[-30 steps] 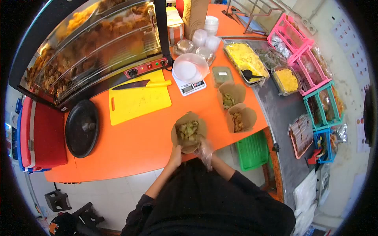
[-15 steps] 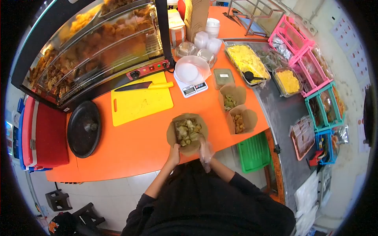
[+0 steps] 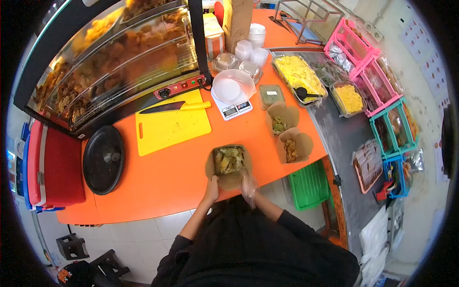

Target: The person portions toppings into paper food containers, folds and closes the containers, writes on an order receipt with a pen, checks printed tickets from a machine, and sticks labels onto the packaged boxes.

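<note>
inward, both forearms (image 3: 195, 222) angle as left hand (image 3: 211, 190) and right hand (image 3: 248, 187) (gloved) clamp a paper box (image 3: 228, 181).

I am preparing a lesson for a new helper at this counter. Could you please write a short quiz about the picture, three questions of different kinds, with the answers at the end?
1. True or false: the right hand, at the near paper box, wears a clear plastic glove.
2. What does the knife lie on?
a) the scale
b) the yellow board
c) the black plate
3. How many other paper boxes with food stand on the orange table?

Key: 1. True. 2. b. 3. Two.
</note>
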Demonstrator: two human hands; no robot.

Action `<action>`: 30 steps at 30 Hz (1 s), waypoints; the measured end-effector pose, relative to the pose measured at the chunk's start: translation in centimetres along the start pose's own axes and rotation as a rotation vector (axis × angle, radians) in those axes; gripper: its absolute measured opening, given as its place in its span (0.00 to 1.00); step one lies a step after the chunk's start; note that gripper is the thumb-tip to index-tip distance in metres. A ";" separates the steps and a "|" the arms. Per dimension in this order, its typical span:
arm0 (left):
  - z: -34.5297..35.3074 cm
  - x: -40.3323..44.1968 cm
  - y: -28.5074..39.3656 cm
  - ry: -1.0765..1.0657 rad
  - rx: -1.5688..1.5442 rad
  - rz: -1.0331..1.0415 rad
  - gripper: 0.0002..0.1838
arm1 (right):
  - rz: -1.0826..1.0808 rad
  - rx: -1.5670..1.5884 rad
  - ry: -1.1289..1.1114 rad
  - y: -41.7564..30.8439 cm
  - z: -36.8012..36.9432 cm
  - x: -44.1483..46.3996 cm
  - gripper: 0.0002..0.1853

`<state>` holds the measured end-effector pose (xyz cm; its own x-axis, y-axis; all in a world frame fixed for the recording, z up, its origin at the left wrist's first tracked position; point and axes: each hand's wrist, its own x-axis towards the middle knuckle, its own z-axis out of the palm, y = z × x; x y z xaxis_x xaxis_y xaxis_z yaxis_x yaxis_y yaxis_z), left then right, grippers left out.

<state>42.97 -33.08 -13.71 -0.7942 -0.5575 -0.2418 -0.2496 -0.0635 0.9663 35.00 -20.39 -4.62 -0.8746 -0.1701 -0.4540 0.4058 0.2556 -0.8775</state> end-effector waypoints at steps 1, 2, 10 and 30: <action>0.3 0.9 0.0 -0.007 0.070 0.003 0.15 | 0.018 0.047 0.017 0.8 0.3 1.0 0.23; 0.4 1.3 -0.1 -0.017 0.055 -0.019 0.16 | 0.034 0.093 0.031 1.5 0.5 2.0 0.23; 0.6 -1.2 4.1 -0.063 0.077 -0.106 0.22 | 0.153 -0.161 -0.098 6.8 -0.8 5.6 0.28; 5.8 3.0 13.1 -0.303 0.703 0.023 0.24 | -0.053 -0.230 -0.387 -13.2 -17.5 0.9 0.21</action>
<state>34.13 -30.78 -2.29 -0.8954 -0.2948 -0.3337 -0.4444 0.5438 0.7119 24.21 -7.30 9.24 -0.7113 -0.5205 -0.4724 0.2560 0.4341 -0.8637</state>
